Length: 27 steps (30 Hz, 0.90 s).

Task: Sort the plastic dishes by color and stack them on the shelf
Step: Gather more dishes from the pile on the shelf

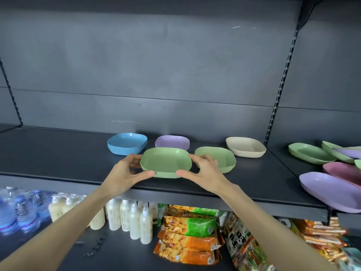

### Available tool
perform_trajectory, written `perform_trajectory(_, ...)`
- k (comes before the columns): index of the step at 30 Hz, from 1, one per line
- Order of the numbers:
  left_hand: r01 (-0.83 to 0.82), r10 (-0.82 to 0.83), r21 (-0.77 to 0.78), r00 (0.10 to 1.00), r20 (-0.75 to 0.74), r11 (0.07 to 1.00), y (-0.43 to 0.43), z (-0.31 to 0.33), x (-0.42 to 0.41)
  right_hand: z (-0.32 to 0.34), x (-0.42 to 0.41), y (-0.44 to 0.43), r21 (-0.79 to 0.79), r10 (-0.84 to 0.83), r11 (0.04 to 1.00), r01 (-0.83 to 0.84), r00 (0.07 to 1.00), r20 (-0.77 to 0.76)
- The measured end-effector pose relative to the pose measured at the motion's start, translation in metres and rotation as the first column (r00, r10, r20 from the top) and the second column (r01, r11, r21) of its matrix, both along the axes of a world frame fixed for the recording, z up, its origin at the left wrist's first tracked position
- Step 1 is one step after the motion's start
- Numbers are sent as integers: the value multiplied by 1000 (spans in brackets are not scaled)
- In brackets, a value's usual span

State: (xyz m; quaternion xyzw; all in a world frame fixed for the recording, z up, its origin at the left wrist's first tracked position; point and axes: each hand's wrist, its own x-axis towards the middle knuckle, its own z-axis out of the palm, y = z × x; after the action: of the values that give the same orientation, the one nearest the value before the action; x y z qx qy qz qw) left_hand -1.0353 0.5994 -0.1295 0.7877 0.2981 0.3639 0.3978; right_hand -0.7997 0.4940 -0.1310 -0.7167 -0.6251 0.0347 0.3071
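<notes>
A green dish (166, 162) is pinched at centre frame by the left hand (125, 174) and right hand (205, 173). Placement on the green stack (216, 158), just right, is likely called for next.

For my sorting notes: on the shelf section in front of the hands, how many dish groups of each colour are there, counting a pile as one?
Green: 2, the held green dish and the green pile
Blue group: 1
Purple group: 1
Beige group: 1
Total: 5

Head view faces forward and down, close to the shelf (58, 157).
</notes>
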Motion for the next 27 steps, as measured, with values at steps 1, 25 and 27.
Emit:
perform_trajectory(1,12,-12,-9,1000,-21,1000,4,0,-4,-3,-4,4,-16,-18,1000,18,1000,15)
perform_trajectory(25,254,20,457,858,-514,852,1,84,31,91,-1,-39,-161,-177,962,222,951,254)
perform_trajectory(27,306,18,500,839,-543,810,-9,100,53,110,14,-55,-157,-224,947,281,925,308)
